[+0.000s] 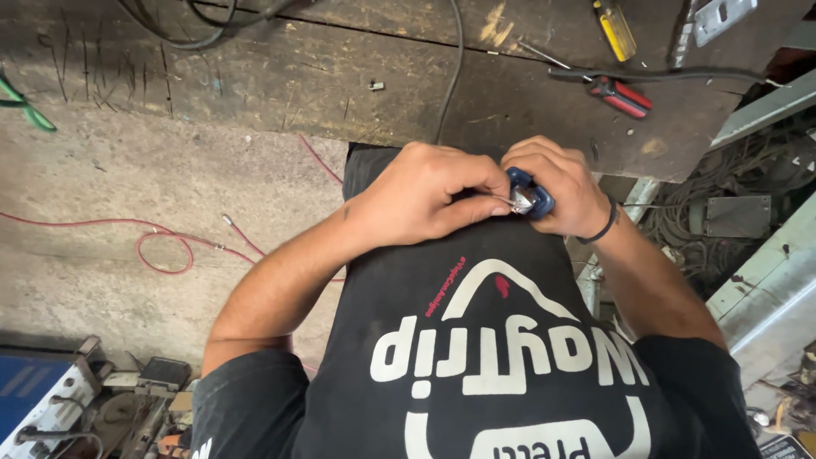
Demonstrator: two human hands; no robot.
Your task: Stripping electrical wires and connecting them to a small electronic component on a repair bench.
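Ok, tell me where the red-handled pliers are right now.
In the head view, the red-handled pliers lie on the wooden workbench at upper right, just below the yellow-handled screwdriver, beyond the right hand.

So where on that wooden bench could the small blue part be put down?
The middle of the wooden bench is bare, between the black cable and the scratched left end. The right end is crowded: red-handled pliers, a yellow screwdriver. Both hands hold the blue part.
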